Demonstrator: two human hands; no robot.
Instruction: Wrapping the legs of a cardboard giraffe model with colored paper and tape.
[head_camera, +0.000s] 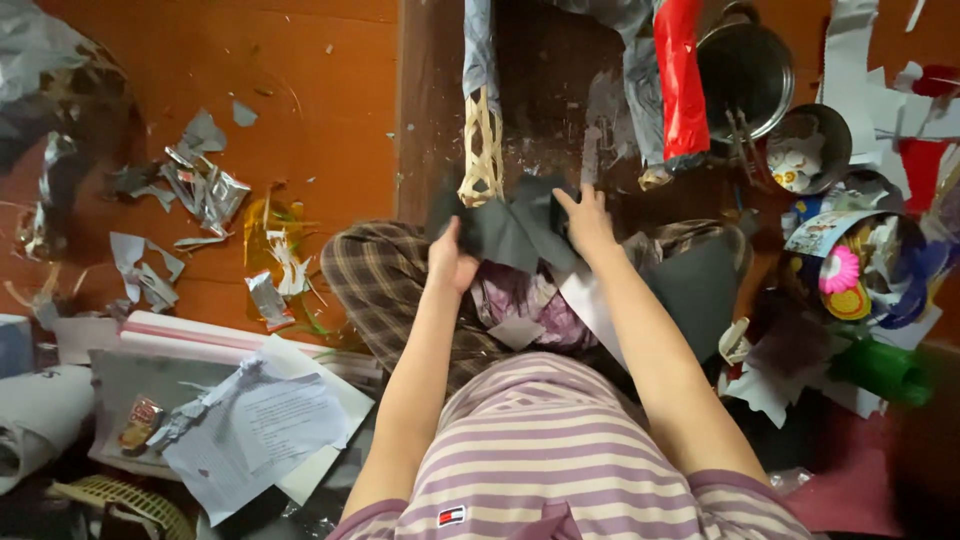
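Seated, my left hand (450, 262) and right hand (588, 222) both pinched a floppy dark grey paper sheet (510, 228) with closed fingers; uneven pulling could have torn it crookedly.

Even, soft indoor light falls from above, leaving the orange floor (300, 60) bright and warm. Shadows are faint, deepest in the dark lower corners. The steel pot (745, 70) shows mild glare. Wide-angle bending curves the edges, and the whole picture is slightly soft.
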